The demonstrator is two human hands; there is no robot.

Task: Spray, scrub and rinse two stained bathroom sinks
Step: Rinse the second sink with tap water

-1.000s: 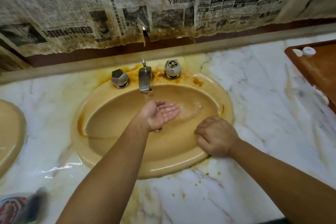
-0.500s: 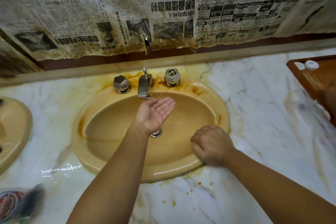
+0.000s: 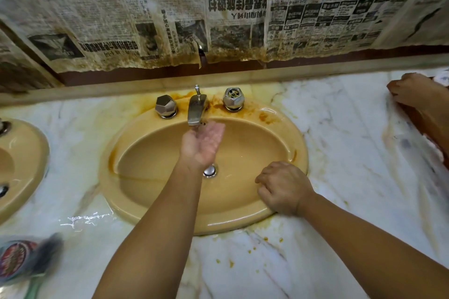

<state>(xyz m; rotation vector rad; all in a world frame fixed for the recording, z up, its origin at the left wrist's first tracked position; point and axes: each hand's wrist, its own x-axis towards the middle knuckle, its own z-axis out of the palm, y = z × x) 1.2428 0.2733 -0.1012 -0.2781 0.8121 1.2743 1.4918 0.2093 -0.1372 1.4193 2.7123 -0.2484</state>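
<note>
The ochre sink [image 3: 126, 209] sits in a marble counter, with rusty orange stains [image 3: 264, 116] on its back rim around the taps. My left hand [image 3: 202, 143] is cupped palm up directly under the metal spout [image 3: 195, 111], fingers relaxed, holding nothing. My right hand [image 3: 284, 189] rests on the sink's front right rim with its fingers curled under; nothing shows in it. The left knob [image 3: 166, 106] and right knob [image 3: 232, 99] flank the spout. The drain [image 3: 210, 170] shows just beyond my left wrist. A second ochre sink [image 3: 21, 165] is at the left edge.
Another person's hand [image 3: 413, 91] lies on a brown wooden tray [image 3: 422, 124] at the far right. A blurred colourful packet [image 3: 21, 257] lies at the counter's front left. Stained newspaper [image 3: 230, 19] covers the wall behind. Orange drips [image 3: 230, 262] spot the marble in front.
My left hand drew back from the right of the basin to under the spout. The splash of water in the basin is gone. Another hand has appeared on the tray.
</note>
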